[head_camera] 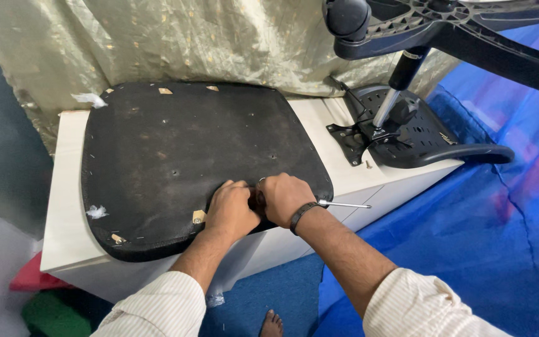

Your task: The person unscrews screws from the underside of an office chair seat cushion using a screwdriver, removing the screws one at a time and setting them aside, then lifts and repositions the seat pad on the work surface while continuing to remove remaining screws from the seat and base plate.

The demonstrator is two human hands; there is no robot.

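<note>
Both hands at seat pad's near edge, desk front.
Left hand (231, 209) pressed curled on the seat pad (182, 150); right hand (284, 198) gripping screwdriver (343, 204); judged mid-prying, next needs steady leverage.

No packages, labels, signs (or screens) visible.

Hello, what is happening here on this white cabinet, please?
A person is bent over a black chair seat that lies upside down on a white cabinet. Both hands press together at the seat's near edge: the left hand beside the right hand, which holds a screwdriver whose metal shaft points to the right. To the right lie a black perforated chair part and, above it, the wheeled chair base.
</note>
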